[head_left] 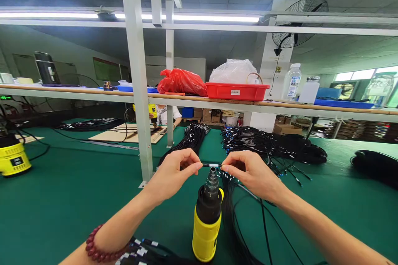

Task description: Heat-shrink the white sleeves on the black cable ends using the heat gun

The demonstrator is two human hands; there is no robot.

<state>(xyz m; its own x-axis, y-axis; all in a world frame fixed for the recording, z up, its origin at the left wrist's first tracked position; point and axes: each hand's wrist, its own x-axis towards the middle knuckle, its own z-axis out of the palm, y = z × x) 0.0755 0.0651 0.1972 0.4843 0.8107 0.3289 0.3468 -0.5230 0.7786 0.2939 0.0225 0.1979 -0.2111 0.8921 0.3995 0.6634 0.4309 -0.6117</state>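
Both my hands pinch a thin black cable [206, 165] that carries a white label sleeve [214, 165]. My left hand [175, 174] grips it on the left of the label, my right hand [248, 172] on the right. Stretched level between them, the cable passes just over the metal nozzle of a yellow and black heat gun [207, 219], which stands upright with its nozzle up. Whether cable and nozzle touch, I cannot tell. Below my left wrist lies a bundle of labelled black cables [143, 252]. More black cables [231, 207] run down beside the heat gun.
Cable bundles [248, 143] lie at the back of the green table [77, 211]. A white shelf post [137, 74] rises left of my hands. Overhead, the shelf holds a red tray [238, 91] and a red bag [183, 81]. Across the table sits another person [169, 116].
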